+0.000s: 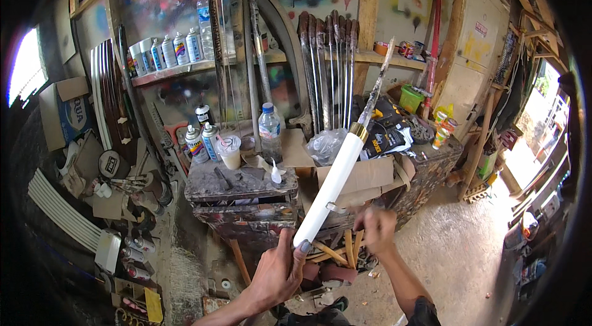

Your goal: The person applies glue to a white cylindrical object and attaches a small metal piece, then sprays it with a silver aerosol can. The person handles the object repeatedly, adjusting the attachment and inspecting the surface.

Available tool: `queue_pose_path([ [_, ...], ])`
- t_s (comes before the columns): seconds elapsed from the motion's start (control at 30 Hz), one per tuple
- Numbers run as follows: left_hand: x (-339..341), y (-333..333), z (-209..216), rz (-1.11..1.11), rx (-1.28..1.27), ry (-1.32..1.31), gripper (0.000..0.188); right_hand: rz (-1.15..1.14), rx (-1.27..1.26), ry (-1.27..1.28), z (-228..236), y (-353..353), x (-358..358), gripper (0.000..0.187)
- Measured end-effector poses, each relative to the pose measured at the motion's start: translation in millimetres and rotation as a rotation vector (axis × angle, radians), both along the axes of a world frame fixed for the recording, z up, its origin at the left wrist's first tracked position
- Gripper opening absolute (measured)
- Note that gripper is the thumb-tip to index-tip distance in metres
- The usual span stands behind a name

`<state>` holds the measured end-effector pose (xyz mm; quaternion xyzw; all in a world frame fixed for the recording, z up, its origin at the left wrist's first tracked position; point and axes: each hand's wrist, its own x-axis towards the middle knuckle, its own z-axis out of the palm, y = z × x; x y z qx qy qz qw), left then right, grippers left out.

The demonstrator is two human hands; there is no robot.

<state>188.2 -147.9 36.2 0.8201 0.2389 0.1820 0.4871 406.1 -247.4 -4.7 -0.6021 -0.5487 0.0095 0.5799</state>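
White tube [330, 187] slants from near centre toward far right, before the bench [251, 184]. Left hand [280, 270] grips its near end; right hand [377, 232] blurred, finger state cannot be told. Steady near-end support should protect the finish.

A single head-worn fisheye looks down from above and behind the fingers [286, 240], fairly near, facing the paint-stained workbench [202, 185] beyond them.
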Motion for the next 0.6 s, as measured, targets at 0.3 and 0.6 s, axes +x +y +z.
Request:
queue_pose_path([
  [0.3,0.9,4.7,-8.6,-0.053,0.011,0.010,0.032,0.081,-0.370,0.396,66.3,11.3,4.5,0.051],
  [0.6,-1.3,8.8,-32.4,-0.066,-0.133,0.014,0.032,-0.113,-0.153,-0.948,-6.8,18.3,-36.0,0.050],
])
